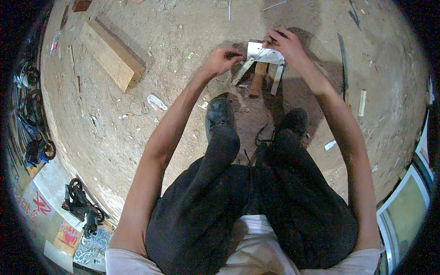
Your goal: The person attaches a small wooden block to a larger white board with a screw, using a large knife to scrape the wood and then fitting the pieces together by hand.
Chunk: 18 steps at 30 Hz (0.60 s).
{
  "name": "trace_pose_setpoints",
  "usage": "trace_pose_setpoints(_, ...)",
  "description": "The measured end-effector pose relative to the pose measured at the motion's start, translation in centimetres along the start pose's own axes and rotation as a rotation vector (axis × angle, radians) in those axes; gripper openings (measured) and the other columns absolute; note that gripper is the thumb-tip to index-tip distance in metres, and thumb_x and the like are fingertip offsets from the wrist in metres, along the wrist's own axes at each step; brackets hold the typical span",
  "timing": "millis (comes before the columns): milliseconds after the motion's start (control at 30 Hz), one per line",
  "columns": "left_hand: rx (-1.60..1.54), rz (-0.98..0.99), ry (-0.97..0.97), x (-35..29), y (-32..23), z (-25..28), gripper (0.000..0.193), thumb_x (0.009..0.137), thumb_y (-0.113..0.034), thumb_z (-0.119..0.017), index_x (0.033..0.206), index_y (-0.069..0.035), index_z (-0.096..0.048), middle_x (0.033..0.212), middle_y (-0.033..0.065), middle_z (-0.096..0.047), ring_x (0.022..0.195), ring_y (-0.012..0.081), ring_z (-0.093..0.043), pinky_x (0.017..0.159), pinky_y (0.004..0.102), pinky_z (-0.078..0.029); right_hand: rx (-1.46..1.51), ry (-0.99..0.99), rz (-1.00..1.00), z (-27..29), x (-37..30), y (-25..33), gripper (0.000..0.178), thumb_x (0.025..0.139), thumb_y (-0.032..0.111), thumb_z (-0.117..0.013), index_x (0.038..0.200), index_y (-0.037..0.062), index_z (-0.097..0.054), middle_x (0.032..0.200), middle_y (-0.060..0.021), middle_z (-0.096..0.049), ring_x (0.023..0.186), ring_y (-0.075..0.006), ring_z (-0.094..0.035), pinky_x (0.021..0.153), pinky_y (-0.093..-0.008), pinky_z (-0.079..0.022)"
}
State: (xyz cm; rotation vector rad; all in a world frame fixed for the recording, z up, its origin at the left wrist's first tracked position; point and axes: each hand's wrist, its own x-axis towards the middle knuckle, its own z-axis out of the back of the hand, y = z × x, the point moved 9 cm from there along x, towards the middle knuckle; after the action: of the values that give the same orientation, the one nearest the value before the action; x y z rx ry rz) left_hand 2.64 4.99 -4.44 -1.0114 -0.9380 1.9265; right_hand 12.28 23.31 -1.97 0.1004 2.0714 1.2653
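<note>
A white flat panel (271,55) with small dark spots lies ahead of my feet. One pale strip (244,72) slants from its left end and another pale strip (277,79) from its right. Between them a brown wooden block (258,81) sticks out from under the panel. My left hand (224,60) is curled beside the panel's left end, fingertips together. Above the panel's right part, my right hand (284,42) has its fingers pinched near a thin line that I cannot identify. Whatever either hand holds is too small to make out.
A thick wooden beam (112,55) lies on the dirt floor at the left. To the right are a long dark strip (343,64) and a short pale stick (362,103). Black machine parts (81,201) stand at the lower left; a framed panel (403,211) leans at the lower right.
</note>
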Motion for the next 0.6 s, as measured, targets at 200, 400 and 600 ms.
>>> trace_pose_setpoints(200,0.089,-0.011,-0.066,-0.5,-3.2,0.3,0.028,0.082,-0.027,-0.072,0.099,-0.004,-0.071,0.081,0.0099,-0.07,0.061,0.0154,-0.065,0.062,0.0312,-0.052,-0.015,-0.033,-0.012,0.7,1.0,0.0,0.023,0.094,0.018,-0.059,0.103,-0.0026,-0.056,0.088,-0.0101,-0.062,0.073,-0.0196,-0.065,0.071,-0.0319,-0.054)
trace_pose_setpoints(400,0.165,-0.091,-0.035,-0.4,-3.1,0.3,0.032,0.084,-0.032,-0.07,0.1,-0.005,-0.071,0.089,0.0139,-0.071,0.078,0.022,-0.069,0.072,0.0343,-0.053,-0.332,-0.004,0.084,-0.1,2.2,1.7,0.024,0.091,0.023,-0.063,0.099,0.0009,-0.063,0.083,-0.006,-0.065,0.07,-0.0153,-0.062,0.061,-0.0282,-0.051)
trace_pose_setpoints(600,0.015,0.053,0.193,0.1,0.4,-2.4,0.038,0.085,-0.039,-0.066,0.099,-0.005,-0.072,0.093,0.0145,-0.071,0.083,0.0247,-0.068,0.078,0.0359,-0.053,-0.235,0.052,0.057,-1.2,3.1,0.9,0.021,0.094,0.02,-0.06,0.099,-0.0009,-0.059,0.086,-0.0097,-0.064,0.071,-0.0169,-0.064,0.065,-0.028,-0.053)
